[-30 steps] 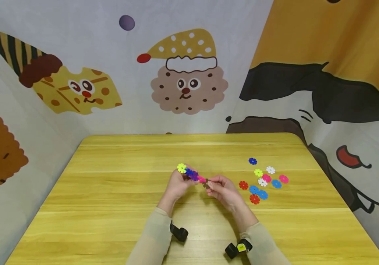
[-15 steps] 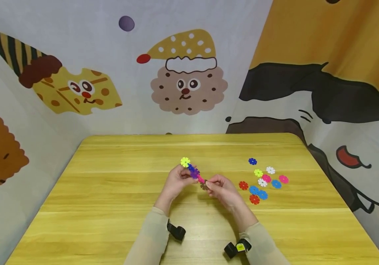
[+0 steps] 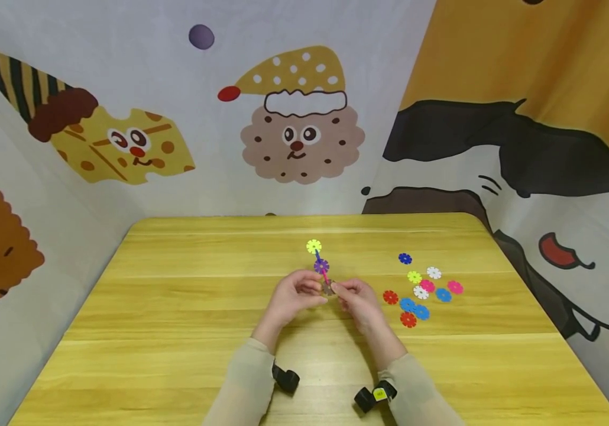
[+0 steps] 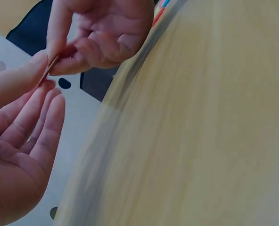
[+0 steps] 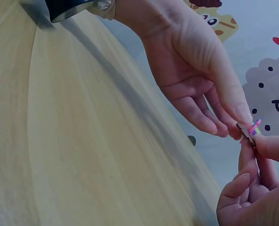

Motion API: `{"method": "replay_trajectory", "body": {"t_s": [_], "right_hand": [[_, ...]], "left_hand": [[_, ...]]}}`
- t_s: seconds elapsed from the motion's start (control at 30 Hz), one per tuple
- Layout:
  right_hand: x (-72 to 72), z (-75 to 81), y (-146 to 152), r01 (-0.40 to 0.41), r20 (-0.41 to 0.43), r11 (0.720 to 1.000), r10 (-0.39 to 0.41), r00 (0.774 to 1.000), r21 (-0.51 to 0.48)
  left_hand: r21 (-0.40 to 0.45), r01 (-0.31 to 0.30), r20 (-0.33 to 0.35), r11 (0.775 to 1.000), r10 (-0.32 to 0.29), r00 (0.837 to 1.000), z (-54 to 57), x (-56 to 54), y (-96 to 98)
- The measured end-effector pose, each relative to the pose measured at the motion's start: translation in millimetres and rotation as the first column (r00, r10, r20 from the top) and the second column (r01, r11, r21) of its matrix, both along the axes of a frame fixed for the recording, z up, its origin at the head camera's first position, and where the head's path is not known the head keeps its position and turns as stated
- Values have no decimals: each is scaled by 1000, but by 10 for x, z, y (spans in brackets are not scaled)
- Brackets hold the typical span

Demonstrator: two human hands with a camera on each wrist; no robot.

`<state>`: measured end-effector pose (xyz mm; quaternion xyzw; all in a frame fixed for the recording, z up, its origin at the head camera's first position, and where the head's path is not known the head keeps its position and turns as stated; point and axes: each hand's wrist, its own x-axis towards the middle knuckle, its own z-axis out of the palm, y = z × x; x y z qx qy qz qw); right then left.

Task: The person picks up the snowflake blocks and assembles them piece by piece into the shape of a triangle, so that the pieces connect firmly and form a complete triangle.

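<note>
A chain of notched snowflake discs stands up between the two hands. A yellow-green disc (image 3: 313,246) tops it, followed by a blue disc (image 3: 317,256) seen edge-on, a purple disc (image 3: 321,266), a pink disc (image 3: 325,277) edge-on and a brown disc (image 3: 328,289) at the bottom. The left hand (image 3: 292,300) pinches the brown disc between thumb and fingertip, as both wrist views show. From the other side, the right hand (image 3: 362,305) pinches the same disc with thumb and forefinger. The fingertips cover part of its rim.
Loose snowflake discs lie to the right on the wooden table (image 3: 177,307), among them a dark blue disc (image 3: 405,258), a white disc (image 3: 434,273) and a red disc (image 3: 408,319). A cartoon-printed cloth (image 3: 209,130) hangs behind the table's far edge.
The chain has swung from leaning left to nearly upright, its yellow-green end moving up and right. The left hand has moved from alongside the chain down to the brown disc.
</note>
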<state>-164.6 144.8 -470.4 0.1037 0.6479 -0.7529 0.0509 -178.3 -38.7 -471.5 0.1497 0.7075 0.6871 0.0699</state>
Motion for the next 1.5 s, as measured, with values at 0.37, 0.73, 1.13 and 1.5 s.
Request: {"method": "replay_trajectory", "body": {"t_s": [0.37,0.73,1.13,1.5], "right_hand": [[-15,0,-25,-8,-12,1000,9,1000,30],[-21,-8,-34,-20,-50,998,23,998,57],[20,-46,524,-171,-114,944,210,971,281],[133,20,1594,-204,-265,921,298,917,332]], "left_hand": [[-19,-74,-22,997,74,997,312,154,42],[-45,-75,-25,996,74,997,227,101,69],[-12,-68,-9,998,67,998,-17,-28,2],[-26,-44,4,999,44,999,-5,-63,-134]]}}
